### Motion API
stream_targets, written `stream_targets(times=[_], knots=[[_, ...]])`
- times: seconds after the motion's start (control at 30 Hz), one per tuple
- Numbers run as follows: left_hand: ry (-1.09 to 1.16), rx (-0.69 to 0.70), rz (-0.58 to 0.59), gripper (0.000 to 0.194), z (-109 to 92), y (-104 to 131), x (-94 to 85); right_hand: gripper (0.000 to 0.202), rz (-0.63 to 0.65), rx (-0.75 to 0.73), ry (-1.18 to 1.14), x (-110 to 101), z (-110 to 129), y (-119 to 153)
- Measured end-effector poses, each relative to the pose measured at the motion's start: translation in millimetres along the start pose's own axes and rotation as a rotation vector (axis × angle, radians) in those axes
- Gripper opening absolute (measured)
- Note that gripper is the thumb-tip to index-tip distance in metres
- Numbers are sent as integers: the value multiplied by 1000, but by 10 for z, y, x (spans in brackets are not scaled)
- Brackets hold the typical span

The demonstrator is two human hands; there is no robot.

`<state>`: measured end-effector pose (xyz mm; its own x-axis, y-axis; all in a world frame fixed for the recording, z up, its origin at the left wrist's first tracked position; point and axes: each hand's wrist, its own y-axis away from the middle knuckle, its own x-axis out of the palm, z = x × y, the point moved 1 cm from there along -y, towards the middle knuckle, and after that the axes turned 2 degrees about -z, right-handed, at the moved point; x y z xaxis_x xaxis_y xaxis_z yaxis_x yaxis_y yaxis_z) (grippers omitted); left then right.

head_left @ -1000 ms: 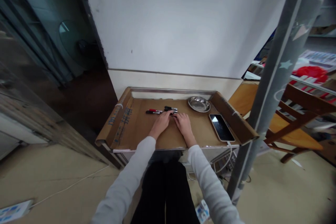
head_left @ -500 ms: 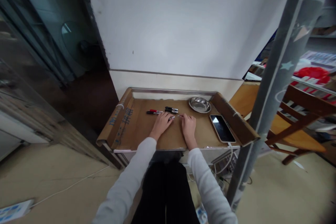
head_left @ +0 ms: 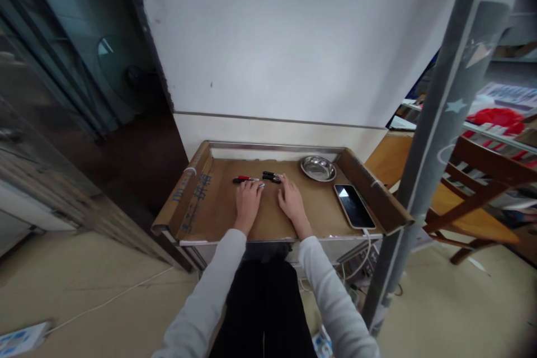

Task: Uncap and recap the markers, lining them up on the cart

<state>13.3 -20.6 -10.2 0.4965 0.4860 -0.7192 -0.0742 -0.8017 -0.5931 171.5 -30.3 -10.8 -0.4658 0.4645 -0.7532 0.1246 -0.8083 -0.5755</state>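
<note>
A person's left hand (head_left: pixel 248 201) is set low over a cardboard-lined tabletop (head_left: pixel 218 212), a slim pale-ended object (head_left: pixel 262 185) (a pen, by the look of it) showing at its fingertips beside the red and black pens (head_left: pixel 245 179); whether the bent fingers grip it cannot be told. The right hand (head_left: pixel 291 201) reaches the right end of the black pens (head_left: pixel 272 177), fingers loosely extended, any hold on them hidden. The pens lie crosswise, apparently for easy reach, and the raised cardboard sides seem suited to stopping whatever rolls. A metal dish (head_left: pixel 318 169) stands farther back; a phone (head_left: pixel 354 207) lies at right, its near end plugged into a white cable (head_left: pixel 369 239), likely so the cord can drop off the front edge. Blue lettering (head_left: pixel 203 185) at left is too blurred to read, and no brand shows on the pens.
</note>
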Motion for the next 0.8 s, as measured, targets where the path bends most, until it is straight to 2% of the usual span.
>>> stream_targets(times=[0.1,0.23,0.47,0.57,0.7,0.8], knots=[[-63,-146,-40,24,74,44,2,39,-11,106,134,38,-68,-11],[-20,-146,-16,25,116,11,96,36,5,137,227,60,-79,-6],[-12,-178,-14,27,50,-73,174,34,10,148,275,85,-49,-7],[-13,-123,-1,26,10,-85,188,32,17,136,262,70,-46,-11],[-41,72,114,23,-79,-114,249,26,15,136,251,57,-49,-15],[-92,89,121,23,-132,-147,287,21,29,155,258,64,-62,-18]])
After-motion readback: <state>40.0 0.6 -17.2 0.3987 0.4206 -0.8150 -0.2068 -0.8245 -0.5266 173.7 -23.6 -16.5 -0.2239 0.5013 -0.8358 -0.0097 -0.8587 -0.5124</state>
